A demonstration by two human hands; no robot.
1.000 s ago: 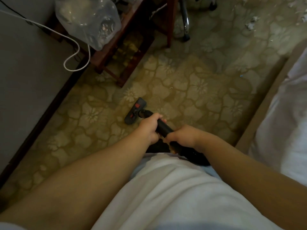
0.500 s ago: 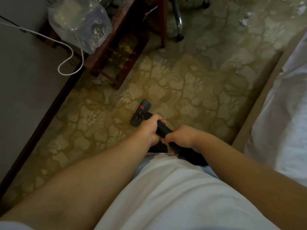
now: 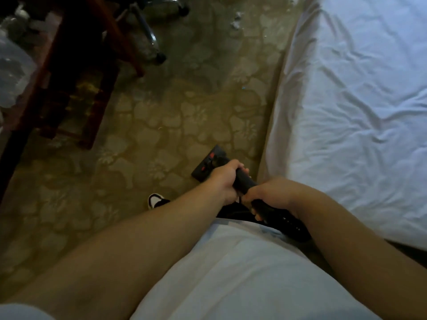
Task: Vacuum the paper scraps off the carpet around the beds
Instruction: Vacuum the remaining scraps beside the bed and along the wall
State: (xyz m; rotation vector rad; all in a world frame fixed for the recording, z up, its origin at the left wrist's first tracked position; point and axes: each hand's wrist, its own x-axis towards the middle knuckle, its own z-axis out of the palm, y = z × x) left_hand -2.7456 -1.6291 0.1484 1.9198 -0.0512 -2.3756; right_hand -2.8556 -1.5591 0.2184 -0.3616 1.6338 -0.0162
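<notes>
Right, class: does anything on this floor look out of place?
White paper scraps lie scattered on the carpet beside the far end of the bed, ahead of the vacuum head: loose litter, not part of the floral pattern.

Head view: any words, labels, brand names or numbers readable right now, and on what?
No text can be read in this view.
The vacuum head bears two red marks, but no letters are legible.
The vacuum wand is dark, and no label shows.
The shoe is black and white, too blurred for any logo.
</notes>
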